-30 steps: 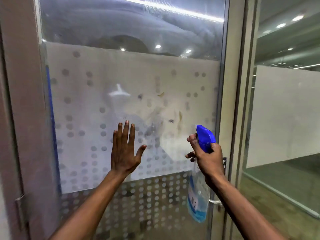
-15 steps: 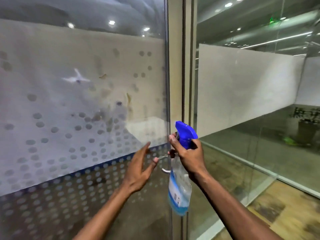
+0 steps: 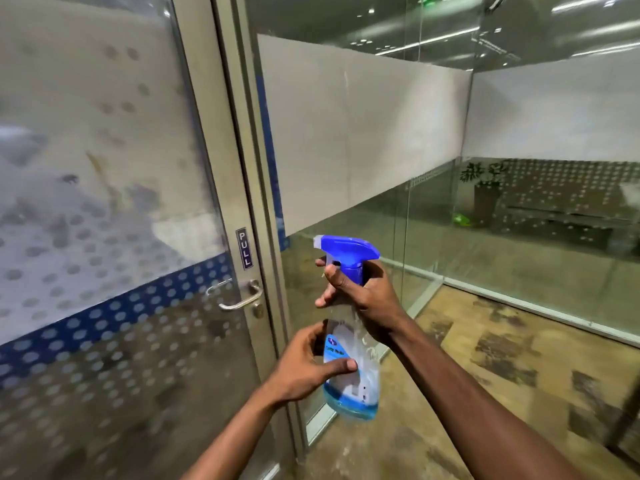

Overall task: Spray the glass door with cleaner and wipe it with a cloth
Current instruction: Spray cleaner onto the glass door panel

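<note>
The glass door (image 3: 104, 188) fills the left of the view, with a frosted dotted band, a blue stripe and smudges on the glass. A clear spray bottle (image 3: 349, 344) with a blue trigger head and a little blue liquid at the bottom hangs in front of the door's right edge. My right hand (image 3: 367, 299) grips its neck just under the trigger. My left hand (image 3: 311, 368) wraps around the bottle's lower body from the left. No cloth is in view.
A metal lever handle (image 3: 239, 296) and a "PULL" plate (image 3: 244, 249) sit on the door's right stile. To the right stands a fixed glass partition (image 3: 363, 133) with a frosted band, and a potted plant (image 3: 485, 188) behind it. Brown patterned floor (image 3: 502, 375) lies below.
My view has swung right, away from the door's middle. My left hand left the glass, came across and took hold of the bottle's body. My right hand kept the bottle.
</note>
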### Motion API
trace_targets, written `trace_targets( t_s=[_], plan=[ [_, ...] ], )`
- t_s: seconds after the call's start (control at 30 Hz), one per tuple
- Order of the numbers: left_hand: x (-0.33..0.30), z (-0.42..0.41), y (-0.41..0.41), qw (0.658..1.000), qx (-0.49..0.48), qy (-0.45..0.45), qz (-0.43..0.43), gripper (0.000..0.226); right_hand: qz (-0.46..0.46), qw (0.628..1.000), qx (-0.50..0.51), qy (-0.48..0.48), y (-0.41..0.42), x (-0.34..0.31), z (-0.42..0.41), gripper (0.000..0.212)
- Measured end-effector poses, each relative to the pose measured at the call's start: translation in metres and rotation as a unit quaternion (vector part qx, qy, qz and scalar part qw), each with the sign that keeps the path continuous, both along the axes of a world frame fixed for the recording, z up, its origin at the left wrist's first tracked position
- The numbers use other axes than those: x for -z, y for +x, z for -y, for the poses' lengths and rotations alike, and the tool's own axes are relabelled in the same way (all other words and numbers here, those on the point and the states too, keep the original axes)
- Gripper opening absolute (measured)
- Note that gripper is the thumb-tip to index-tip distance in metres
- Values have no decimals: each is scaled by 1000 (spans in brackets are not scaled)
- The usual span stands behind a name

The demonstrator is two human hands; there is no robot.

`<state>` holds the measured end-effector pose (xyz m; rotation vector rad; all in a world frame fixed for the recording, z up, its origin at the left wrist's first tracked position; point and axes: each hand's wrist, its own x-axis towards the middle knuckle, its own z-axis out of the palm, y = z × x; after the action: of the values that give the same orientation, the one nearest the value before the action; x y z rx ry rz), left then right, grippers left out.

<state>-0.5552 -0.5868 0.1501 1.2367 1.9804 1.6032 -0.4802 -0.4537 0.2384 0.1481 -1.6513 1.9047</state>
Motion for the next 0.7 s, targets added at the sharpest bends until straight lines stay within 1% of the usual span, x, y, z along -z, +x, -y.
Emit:
trace_targets(
  t_s=[0.1, 0.2, 0.23, 0.3, 0.37, 0.43, 0.5, 0.6, 0.7],
  plan=[
    [4, -31, 25, 999, 14, 8, 28, 40, 8, 1000, 9, 2, 32, 6, -30, 46],
    [7, -65, 54, 999, 39, 13, 36, 46, 39, 994, 77, 65, 70, 18, -62, 68],
    [9, -76, 64, 998, 42, 17, 45, 47, 52, 991, 97, 81, 86, 24, -73, 68],
    [11, -97, 83, 997, 52, 21, 53, 48, 88, 982, 132, 107, 120, 36, -91, 55],
    [17, -121, 104, 995, 78, 19, 55, 45, 137, 961, 188, 153, 156, 50, -108, 47],
    [25, -143, 124, 993, 104, 16, 49, 48, 171, 935, 244, 192, 191, 65, -121, 36],
    [37, -168, 147, 991, 129, 9, 40, 56, 188, 917, 290, 199, 228, 76, -135, 26],
    [55, -205, 183, 985, 170, -4, 30, 71, 212, 892, 345, 201, 276, 85, -150, 19],
    [66, -239, 221, 979, 201, -6, 30, 77, 234, 867, 395, 194, 318, 96, -168, 17]
  ],
)
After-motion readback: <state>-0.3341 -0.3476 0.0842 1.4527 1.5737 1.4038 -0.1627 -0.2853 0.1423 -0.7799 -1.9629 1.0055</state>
